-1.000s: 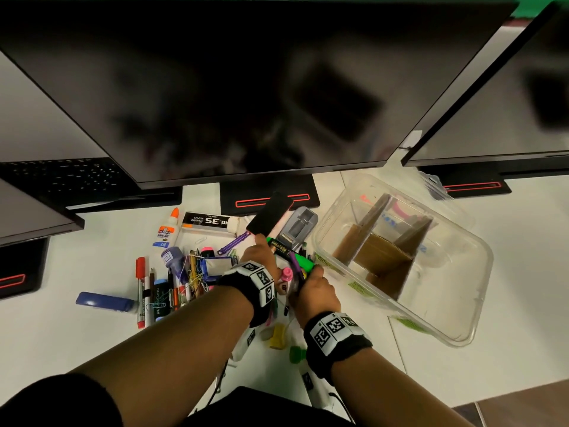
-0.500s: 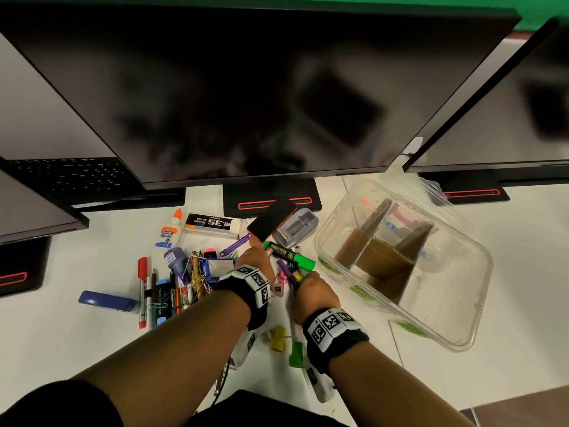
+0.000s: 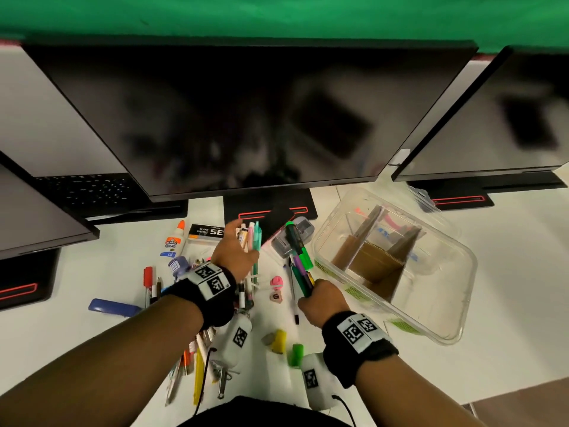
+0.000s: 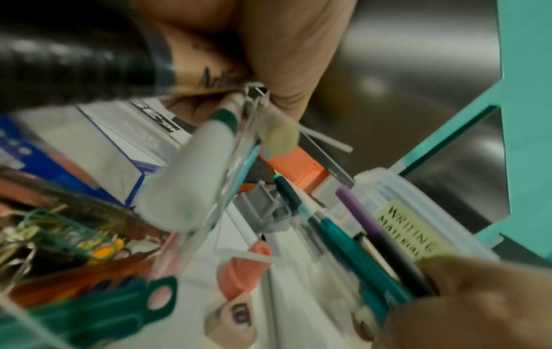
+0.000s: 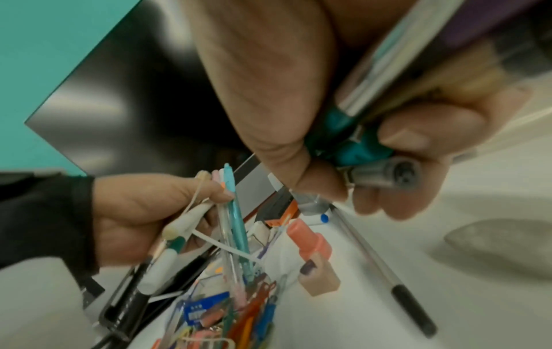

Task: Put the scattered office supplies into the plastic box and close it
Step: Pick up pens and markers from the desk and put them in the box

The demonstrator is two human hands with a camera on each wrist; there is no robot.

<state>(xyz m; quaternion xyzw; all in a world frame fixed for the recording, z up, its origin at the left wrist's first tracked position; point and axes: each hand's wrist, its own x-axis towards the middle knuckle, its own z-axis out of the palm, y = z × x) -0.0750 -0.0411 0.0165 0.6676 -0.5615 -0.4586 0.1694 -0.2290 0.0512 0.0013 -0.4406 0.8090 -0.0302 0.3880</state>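
My left hand (image 3: 237,254) grips a bundle of pastel pens (image 3: 253,241) above the pile; the right wrist view shows the pens (image 5: 236,212) held in that hand (image 5: 134,212). My right hand (image 3: 320,298) grips a bunch of markers (image 3: 298,257), green, purple and teal, pointing toward the monitor. Their butt ends (image 5: 385,174) show between its curled fingers. The clear plastic box (image 3: 437,306) stands open at the right with cardboard dividers (image 3: 372,263) inside. It bears a yellow "WRITING" label (image 4: 409,229).
Loose supplies lie on the white desk: a glue bottle (image 3: 174,240), staples box (image 3: 205,232), red marker (image 3: 147,280), blue stapler (image 3: 114,308), pink eraser (image 3: 276,282), black pen (image 3: 294,298), grey stapler (image 3: 286,245). Monitors (image 3: 246,118) overhang the far edge.
The hands were together over the pile and have parted. My left hand has lifted the pastel pens away to the left; my right keeps the markers beside the box.
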